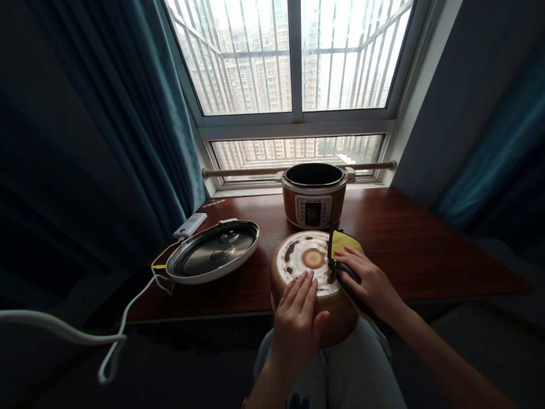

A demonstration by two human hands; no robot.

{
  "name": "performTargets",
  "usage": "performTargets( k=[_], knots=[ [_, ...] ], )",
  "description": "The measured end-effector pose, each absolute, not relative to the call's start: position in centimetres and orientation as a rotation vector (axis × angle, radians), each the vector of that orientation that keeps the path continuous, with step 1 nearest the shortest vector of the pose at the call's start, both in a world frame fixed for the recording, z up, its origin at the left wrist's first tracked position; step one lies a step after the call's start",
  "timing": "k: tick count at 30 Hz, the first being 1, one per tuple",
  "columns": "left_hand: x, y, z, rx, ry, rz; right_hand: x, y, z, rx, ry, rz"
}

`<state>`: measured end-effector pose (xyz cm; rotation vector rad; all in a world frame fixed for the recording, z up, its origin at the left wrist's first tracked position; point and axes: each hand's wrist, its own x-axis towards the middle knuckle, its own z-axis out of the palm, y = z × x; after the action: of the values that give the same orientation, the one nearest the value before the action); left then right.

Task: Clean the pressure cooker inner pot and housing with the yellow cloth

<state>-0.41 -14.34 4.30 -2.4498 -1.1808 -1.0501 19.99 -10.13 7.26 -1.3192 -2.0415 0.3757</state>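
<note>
the upturned pot (314, 259) has the left hand (298, 318) on its base, fingers nearly straight, gripping nothing; the right hand (367, 279) curls round a black-handled tool (351, 272). it sits over the lap (357, 378), by the table's (404, 238) near edge; pressing off-centre could tip it.

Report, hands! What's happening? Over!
Left hand: fingers on the upturned pot. Right hand: gripping a dark handle. Cooker standing just beyond the pot, not blocking the hands.

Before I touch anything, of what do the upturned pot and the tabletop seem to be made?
Upturned pot: probably metal, coated brown on the side; its pale base has dark, worn-looking patches.
Tabletop: wood or wood-look laminate, reddish-brown, slightly glossy, judging by faint streaks and soft sheen.
</note>
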Motion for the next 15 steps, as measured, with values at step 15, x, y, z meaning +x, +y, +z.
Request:
performTargets(
  k=[15],
  knots=[
    [-0.5, -14.3, 4.2, -2.461, -1.180, -1.065, 21.4, -2.1, 8.0, -1.078, -2.223, 0.640]
  ],
)
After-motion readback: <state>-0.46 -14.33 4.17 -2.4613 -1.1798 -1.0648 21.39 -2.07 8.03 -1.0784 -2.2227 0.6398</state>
